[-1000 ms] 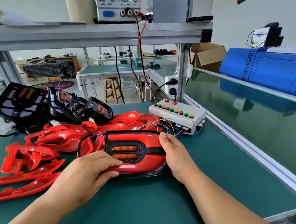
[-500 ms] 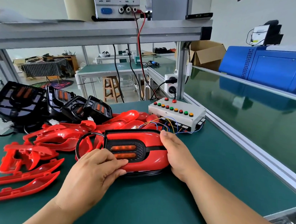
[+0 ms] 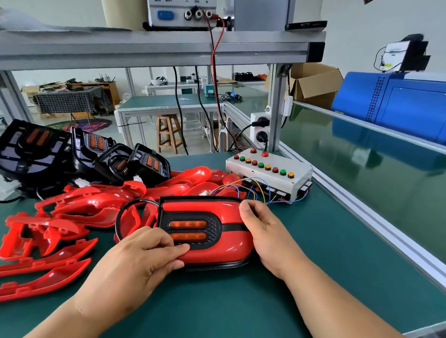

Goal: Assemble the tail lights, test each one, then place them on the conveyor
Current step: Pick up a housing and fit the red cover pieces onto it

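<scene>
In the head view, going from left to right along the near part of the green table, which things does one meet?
Loose red covers → left hand → assembled tail light → right hand → aluminium rail → conveyor belt.

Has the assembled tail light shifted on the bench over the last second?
No. The tail light keeps its spot just in front of the button box, left hand and right hand gripping it.
</scene>
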A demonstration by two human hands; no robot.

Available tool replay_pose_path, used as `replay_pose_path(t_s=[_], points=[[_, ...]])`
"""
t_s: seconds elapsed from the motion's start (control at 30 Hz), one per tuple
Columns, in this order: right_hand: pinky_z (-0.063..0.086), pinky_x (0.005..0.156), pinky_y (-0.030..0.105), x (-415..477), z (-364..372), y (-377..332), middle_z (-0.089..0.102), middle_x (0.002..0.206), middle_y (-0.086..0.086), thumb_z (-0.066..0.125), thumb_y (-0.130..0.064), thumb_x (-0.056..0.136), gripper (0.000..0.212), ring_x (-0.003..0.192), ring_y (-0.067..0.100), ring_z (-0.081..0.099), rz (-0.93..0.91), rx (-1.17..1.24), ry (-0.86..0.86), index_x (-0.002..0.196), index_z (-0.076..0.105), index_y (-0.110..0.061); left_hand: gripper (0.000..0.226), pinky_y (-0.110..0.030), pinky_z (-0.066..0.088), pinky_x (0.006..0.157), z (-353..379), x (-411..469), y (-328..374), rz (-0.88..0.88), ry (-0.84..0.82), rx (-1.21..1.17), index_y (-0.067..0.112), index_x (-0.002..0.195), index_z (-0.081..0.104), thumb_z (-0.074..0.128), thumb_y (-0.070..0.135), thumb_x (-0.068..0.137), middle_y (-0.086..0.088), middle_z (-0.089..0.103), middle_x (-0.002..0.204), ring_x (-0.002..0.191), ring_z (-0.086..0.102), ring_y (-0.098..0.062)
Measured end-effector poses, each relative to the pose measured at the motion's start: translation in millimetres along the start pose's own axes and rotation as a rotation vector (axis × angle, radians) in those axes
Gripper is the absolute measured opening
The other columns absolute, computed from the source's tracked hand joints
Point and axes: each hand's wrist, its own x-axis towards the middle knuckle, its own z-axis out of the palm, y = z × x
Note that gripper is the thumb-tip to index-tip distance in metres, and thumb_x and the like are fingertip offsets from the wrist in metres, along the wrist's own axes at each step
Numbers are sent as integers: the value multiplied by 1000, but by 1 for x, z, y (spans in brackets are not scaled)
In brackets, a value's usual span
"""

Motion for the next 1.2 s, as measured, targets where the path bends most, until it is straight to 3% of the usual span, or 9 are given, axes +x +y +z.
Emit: replay_pose_path(t_s=[0.17,0.3,0.4,0.5,0.6,0.8,0.97,1.1,1.2], points=[[55,89,35,-6,-8,-8,68,118,-3,82,-51,58,72,104,15,68,12,32,-159,122,56,-32,51,-16,45,72,2,-3,6,-61,-16,38,27,112,74,32,52,97,9,49,92,85,42,-8],[51,98,33,-12,-18,-12,64,125,-4,84,-36,59,81,114,12,63,4,-83,-316,130,47,-35,31,-20,44,85,0,-8,4,-296,35,-166,41,118,65,56,52,89,12,44,110,103,47,-11],[48,103,39,-14,-18,-14,63,127,-3,85,-37,59,83,116,14,62,-19,-114,-303,132,46,-33,67,-10,44,83,-4,-7,-5,-482,-44,-298,62,132,34,67,52,74,30,33,121,114,40,7],[50,100,35,-15,-18,-16,64,125,-9,86,-36,58,84,116,13,62,-34,-111,-287,132,47,-32,90,-7,41,78,-8,-1,-19,-550,-281,-290,58,141,-1,65,54,80,33,33,130,108,43,6],[50,95,26,-16,-17,-17,62,123,-20,87,-38,55,90,116,6,60,-23,-106,-268,134,43,-35,75,-18,50,80,-20,9,-25,-507,-296,-441,76,128,18,68,38,86,38,50,128,100,57,6],[52,98,42,-14,-16,-14,70,117,6,91,-32,48,85,110,23,66,32,-60,-215,125,58,-17,74,-10,47,61,-24,9,-27,-500,-228,-396,55,139,26,71,34,84,25,53,114,75,55,17],[53,93,38,-12,-17,-12,71,115,11,87,-15,56,70,111,30,66,-1,41,-175,121,61,-11,76,0,32,88,-25,7,-30,-526,-144,-521,77,130,14,60,57,73,36,56,119,118,42,20],[51,95,39,-10,-13,-11,70,119,8,84,-11,58,71,113,27,64,-10,132,-166,124,57,-14,76,7,31,84,-23,9,-35,-528,-158,-590,79,127,10,59,55,75,53,47,116,117,37,28],[52,95,40,-10,-9,-11,67,123,12,84,-9,57,77,115,29,63,-2,200,-191,127,53,-12,74,-10,31,100,-23,10,-39,-511,-174,-664,76,131,12,58,55,78,47,44,128,126,33,23]])
